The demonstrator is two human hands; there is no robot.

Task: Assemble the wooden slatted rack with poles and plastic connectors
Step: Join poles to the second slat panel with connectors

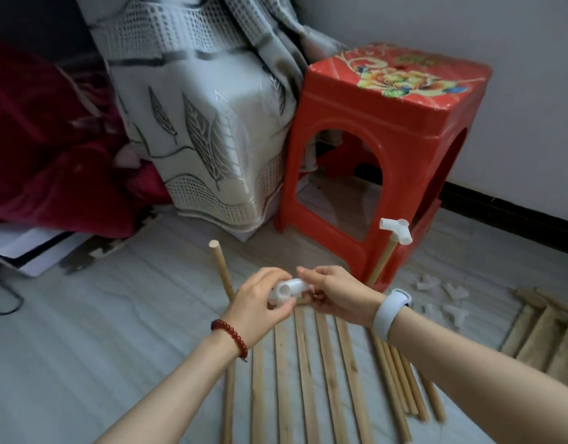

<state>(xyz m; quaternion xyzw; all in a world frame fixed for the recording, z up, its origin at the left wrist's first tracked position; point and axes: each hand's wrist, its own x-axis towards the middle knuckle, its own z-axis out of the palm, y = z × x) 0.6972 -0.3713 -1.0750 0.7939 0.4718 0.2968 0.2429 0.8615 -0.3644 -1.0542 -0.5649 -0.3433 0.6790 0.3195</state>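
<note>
connector (290, 288) pinched between left hand (260, 302) and right hand (337, 294), fingers of both curled round it | below grip: slats (327, 373) on floor (116, 315) | left of grip: upright pole (221, 270) | right: capped pole (383, 261) against stool (382, 139), loose poles (401, 382), spare connectors (443, 293)

connector (292, 288): white smooth plastic | slats (327, 373): bare matt wood | stool (385, 149): glossy red plastic

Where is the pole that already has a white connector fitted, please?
In the head view it leans right of centre against the red stool, its connector-topped pole just beyond the right hand.
</note>
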